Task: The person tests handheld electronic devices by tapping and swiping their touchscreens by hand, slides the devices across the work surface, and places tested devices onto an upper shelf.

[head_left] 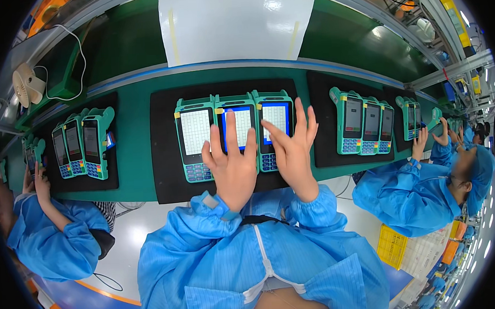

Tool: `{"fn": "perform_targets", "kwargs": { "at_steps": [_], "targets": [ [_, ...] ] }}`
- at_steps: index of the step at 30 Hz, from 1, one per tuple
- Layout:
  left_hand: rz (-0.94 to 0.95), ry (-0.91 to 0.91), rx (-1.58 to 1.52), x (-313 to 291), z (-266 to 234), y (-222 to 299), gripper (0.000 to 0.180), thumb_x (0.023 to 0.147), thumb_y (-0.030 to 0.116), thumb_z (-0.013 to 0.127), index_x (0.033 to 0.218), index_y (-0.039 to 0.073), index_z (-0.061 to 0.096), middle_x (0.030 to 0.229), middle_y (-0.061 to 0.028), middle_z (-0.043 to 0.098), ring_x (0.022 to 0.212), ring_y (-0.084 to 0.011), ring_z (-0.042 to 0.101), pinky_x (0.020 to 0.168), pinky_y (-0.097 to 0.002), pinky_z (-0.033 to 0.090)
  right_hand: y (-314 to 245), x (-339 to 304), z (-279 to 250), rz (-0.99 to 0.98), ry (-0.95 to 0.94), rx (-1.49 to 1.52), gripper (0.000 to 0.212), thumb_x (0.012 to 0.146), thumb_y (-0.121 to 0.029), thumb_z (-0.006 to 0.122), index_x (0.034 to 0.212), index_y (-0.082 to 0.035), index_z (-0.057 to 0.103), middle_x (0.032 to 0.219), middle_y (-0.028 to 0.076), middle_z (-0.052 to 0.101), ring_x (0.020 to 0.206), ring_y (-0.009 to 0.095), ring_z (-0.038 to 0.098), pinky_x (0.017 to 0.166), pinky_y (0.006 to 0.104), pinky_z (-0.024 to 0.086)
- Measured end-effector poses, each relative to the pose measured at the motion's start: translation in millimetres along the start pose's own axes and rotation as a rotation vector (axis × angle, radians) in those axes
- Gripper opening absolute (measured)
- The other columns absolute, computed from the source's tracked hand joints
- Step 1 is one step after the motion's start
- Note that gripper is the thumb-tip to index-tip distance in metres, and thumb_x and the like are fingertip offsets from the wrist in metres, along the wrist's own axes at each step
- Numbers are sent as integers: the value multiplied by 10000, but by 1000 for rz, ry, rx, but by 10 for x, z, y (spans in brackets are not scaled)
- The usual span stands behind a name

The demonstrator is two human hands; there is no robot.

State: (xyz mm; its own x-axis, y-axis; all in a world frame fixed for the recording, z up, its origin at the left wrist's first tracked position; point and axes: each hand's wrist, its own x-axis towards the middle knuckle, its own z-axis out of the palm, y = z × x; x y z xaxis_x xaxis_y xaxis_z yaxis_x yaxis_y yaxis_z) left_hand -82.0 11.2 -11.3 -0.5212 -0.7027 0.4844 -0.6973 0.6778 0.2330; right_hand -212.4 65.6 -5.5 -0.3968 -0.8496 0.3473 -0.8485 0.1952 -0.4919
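Note:
Three green card payment terminals stand side by side before me on a black mat (167, 141). A white grid fills the screen of the left terminal (195, 123). The middle terminal (223, 102) and the right terminal (275, 104) show grids with blue along the edges. My left hand (234, 169) is over the middle terminal, fingers spread, a fingertip at its screen; it hides that keypad. My right hand (294, 155) reaches over the right terminal with its index fingertip at the screen and the other fingers raised. Whether the fingertips touch the glass I cannot tell.
More terminals stand on mats to the left (95, 142) and right (362, 122). Co-workers in blue smocks sit at the left (57, 229) and right (409, 191). A white sheet (236, 25) hangs behind the green bench (132, 115); a small fan (28, 85) is at the far left.

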Motion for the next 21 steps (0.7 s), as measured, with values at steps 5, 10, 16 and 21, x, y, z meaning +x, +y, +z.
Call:
{"fn": "perform_targets", "kwargs": {
  "at_steps": [5, 10, 16, 21],
  "targets": [
    [-39, 27, 1, 318, 106, -17, 297, 822, 82, 720, 1117, 114, 712, 1542, -192, 301, 1369, -452, 228, 1032, -567, 268, -12, 245, 51, 16, 45, -60, 293, 934, -122, 585, 1164, -237, 725, 1565, 219, 222, 1436, 502, 127, 1093, 721, 78],
    [-23, 17, -38, 113, 15, -47, 326, 806, 71, 722, 1129, 111, 712, 1541, -197, 306, 1347, -449, 259, 1022, -560, 277, -12, 47, -31, 18, -7, -53, 307, 920, -114, 597, 1162, -250, 727, 1569, 206, 227, 1437, 502, 125, 1093, 719, 76],
    [52, -85, 38, -245, -196, -110, 336, 823, 66, 685, 1156, 103, 685, 1535, -202, 340, 1342, -422, 274, 1040, -549, 275, 34, -300, -155, 62, -72, -39, 325, 889, -90, 626, 1137, -270, 734, 1577, 194, 241, 1446, 495, 122, 1101, 704, 51],
    [18, -14, 47, 64, -33, -108, 354, 783, 4, 693, 1117, 118, 706, 1537, -219, 314, 1341, -466, 273, 1011, -574, 276, 85, 34, -80, 30, -14, -40, 281, 912, -99, 604, 1122, -226, 742, 1576, 204, 228, 1441, 509, 117, 1086, 724, 78]
  ]
}}
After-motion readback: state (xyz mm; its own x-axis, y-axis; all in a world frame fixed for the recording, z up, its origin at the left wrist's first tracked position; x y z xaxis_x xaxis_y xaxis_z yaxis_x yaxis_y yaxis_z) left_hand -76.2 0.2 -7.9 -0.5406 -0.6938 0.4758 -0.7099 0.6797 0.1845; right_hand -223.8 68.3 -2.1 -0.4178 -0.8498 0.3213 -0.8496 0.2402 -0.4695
